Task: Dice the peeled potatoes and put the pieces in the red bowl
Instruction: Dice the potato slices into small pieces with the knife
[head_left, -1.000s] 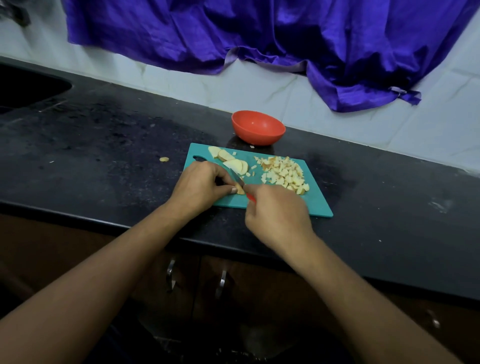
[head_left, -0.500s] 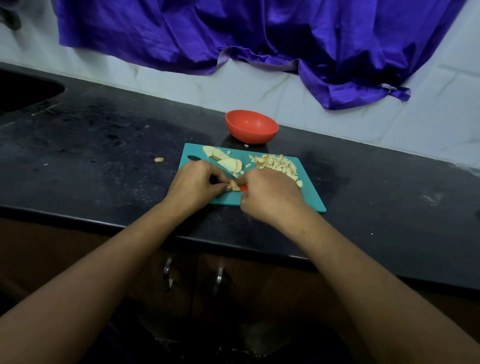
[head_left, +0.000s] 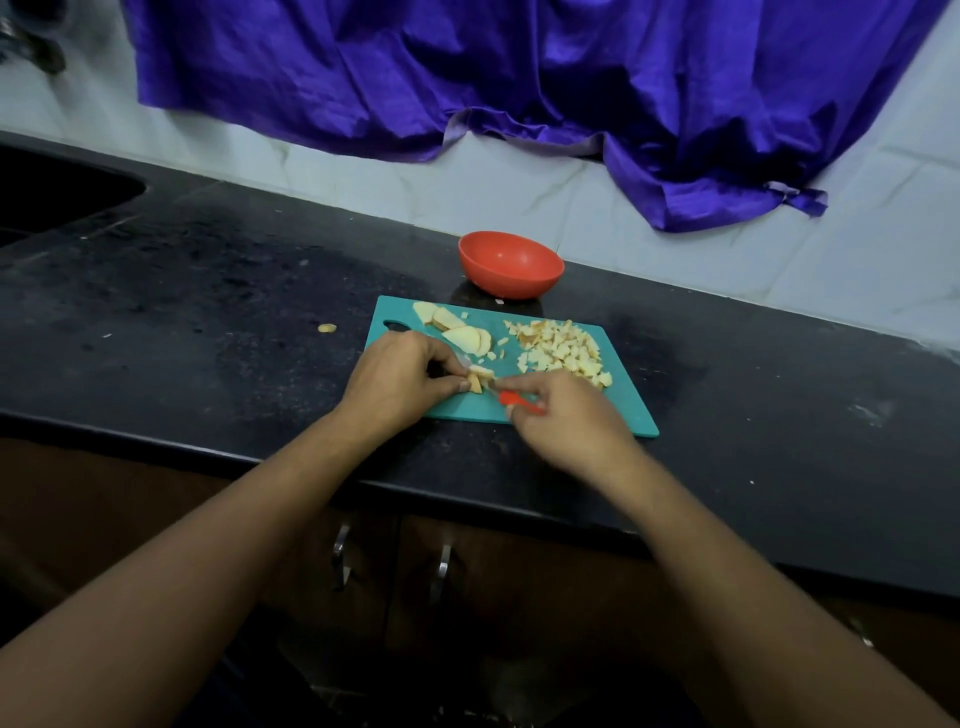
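Note:
A teal cutting board (head_left: 631, 410) lies on the black counter. My left hand (head_left: 397, 376) pinches a small stack of potato strips (head_left: 479, 378) near the board's front edge. My right hand (head_left: 569, 421) grips a knife by its red handle (head_left: 514, 400), with the blade against those strips. Several potato slices (head_left: 457, 327) lie at the board's back left. A heap of diced potato (head_left: 563, 348) covers the board's right half. The red bowl (head_left: 510, 264) stands just behind the board, and no pieces show inside it.
One stray potato bit (head_left: 327, 328) lies on the counter left of the board. A dark sink (head_left: 57, 195) is at the far left. A purple cloth (head_left: 519, 88) hangs on the tiled wall behind. Cabinet handles (head_left: 392, 564) show below the counter edge.
My right hand has drawn back toward the board's front edge, so the red handle shows again. The left hand still holds the strips in the same place.

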